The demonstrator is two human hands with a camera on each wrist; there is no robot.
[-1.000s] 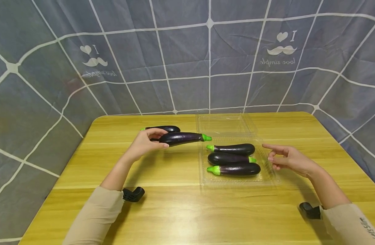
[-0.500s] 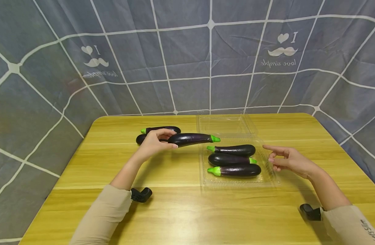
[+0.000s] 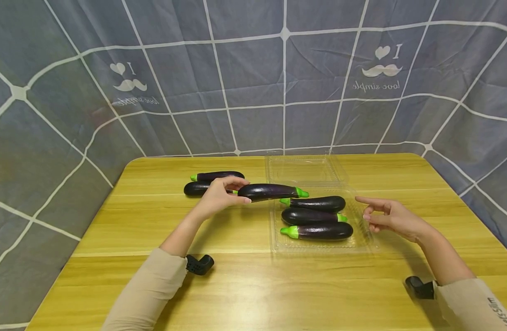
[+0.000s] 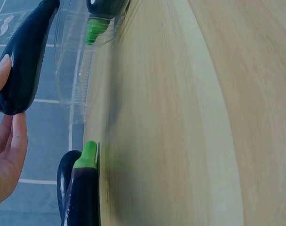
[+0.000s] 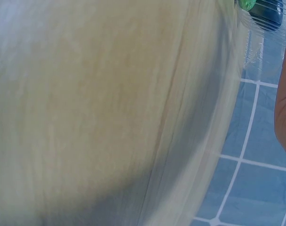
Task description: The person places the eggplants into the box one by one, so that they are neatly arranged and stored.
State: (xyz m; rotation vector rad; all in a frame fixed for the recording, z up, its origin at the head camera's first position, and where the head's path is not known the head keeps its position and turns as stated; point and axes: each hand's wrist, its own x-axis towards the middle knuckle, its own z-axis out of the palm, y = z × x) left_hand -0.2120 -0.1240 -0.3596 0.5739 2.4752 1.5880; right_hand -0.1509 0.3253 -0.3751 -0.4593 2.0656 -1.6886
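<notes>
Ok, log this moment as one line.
left hand: holds eggplant by blunt end | right hand: beside clear container, contact unclear | in container: three eggplants | on table, left: two eggplants

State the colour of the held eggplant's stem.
The stem is bright green, clearest in the head view.

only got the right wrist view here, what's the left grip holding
Observer: The left grip holds an eggplant by its rounded end.
Operator: got it, any more of them around
Observer: Yes, three eggplants lie side by side in the clear container.
Operator: is that all of them
Observer: No, two others lie on the table, to the left of the container.
</notes>
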